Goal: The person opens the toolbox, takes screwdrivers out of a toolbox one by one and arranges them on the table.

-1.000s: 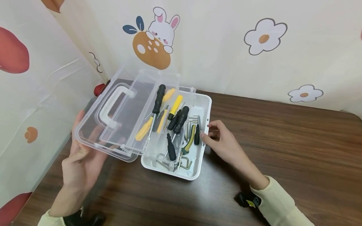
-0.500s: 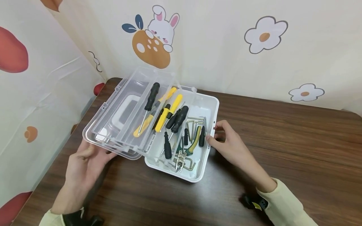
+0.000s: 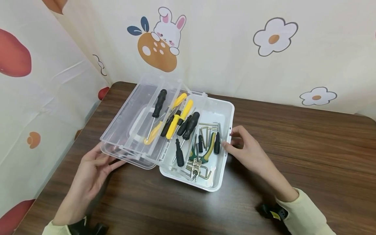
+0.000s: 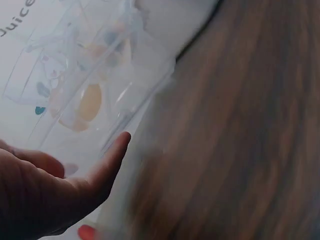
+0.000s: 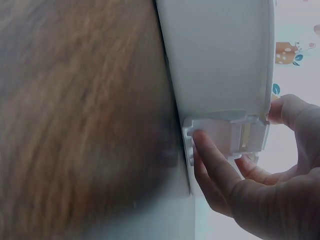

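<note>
Your left hand point(image 3: 92, 169) sits at the near-left edge of the clear lid point(image 3: 129, 130), fingers straight & spread, tips touching its rim w/o curling round it. Lid is swung open to the left of the white toolbox point(image 3: 211, 147), which stands on the brown table point(image 3: 293, 156) near the back-left corner. Inside the box: black & yellow screwdrivers point(image 3: 176, 120), hex keys point(image 3: 207, 129), green-handled pliers point(image 3: 202, 156). Your right hand point(image 3: 249, 151) is at the box's right wall; fingers curled on the white latch point(image 5: 227, 132), thumb over the rim.
</note>
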`<action>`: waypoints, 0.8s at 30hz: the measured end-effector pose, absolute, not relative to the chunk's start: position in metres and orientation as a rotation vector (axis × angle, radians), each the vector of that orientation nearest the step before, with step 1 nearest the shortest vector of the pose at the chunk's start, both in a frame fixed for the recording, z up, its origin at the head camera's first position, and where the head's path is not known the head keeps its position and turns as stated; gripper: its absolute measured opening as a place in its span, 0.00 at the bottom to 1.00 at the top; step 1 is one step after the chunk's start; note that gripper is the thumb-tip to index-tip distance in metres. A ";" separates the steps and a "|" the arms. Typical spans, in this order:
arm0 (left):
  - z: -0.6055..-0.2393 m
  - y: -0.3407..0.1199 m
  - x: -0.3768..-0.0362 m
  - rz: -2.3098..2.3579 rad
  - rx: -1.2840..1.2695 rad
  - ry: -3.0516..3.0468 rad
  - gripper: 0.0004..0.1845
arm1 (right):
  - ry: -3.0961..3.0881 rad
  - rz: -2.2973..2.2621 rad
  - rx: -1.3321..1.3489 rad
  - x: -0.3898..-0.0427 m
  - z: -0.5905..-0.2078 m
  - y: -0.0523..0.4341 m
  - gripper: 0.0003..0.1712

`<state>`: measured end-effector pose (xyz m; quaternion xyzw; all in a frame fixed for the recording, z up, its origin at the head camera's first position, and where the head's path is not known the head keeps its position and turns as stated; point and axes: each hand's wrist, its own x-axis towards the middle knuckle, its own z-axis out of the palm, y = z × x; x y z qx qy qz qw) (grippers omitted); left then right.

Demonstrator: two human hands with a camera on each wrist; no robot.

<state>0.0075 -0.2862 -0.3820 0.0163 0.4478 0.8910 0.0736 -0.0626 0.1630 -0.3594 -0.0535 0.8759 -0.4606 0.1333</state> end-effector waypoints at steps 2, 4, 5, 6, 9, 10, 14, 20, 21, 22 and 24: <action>-0.383 -0.287 0.008 2.579 0.011 1.555 0.26 | 2.550 -1.319 -0.153 -0.063 -0.358 0.166 0.23; -0.384 -0.288 0.009 2.466 -0.007 1.736 0.25 | 2.553 -1.309 -0.153 -0.063 -0.357 0.169 0.24; -0.385 -0.288 0.009 2.409 -0.012 1.809 0.25 | 2.550 -1.314 -0.156 -0.063 -0.357 0.171 0.24; -0.385 -0.289 0.009 2.358 -0.019 1.865 0.24 | 2.548 -1.316 -0.159 -0.063 -0.357 0.172 0.24; -0.385 -0.287 0.009 2.219 -0.020 1.997 0.27 | 2.542 -1.340 -0.178 -0.063 -0.357 0.178 0.23; -0.384 -0.287 0.009 2.176 -0.027 2.039 0.28 | 2.540 -1.350 -0.186 -0.064 -0.357 0.180 0.23; -0.382 -0.283 0.009 2.016 -0.060 2.188 0.32 | 2.530 -1.370 -0.198 -0.066 -0.358 0.189 0.23; -0.379 -0.278 0.012 1.886 -0.091 2.273 0.31 | 2.537 -1.308 -0.178 -0.070 -0.358 0.199 0.26; -0.379 -0.278 0.012 1.874 -0.097 2.279 0.29 | 2.537 -1.301 -0.178 -0.070 -0.358 0.200 0.26; -0.379 -0.277 0.012 1.857 -0.103 2.288 0.28 | 2.536 -1.294 -0.178 -0.071 -0.358 0.201 0.26; -0.379 -0.277 0.012 1.815 -0.124 2.306 0.27 | 2.536 -1.286 -0.180 -0.072 -0.358 0.203 0.26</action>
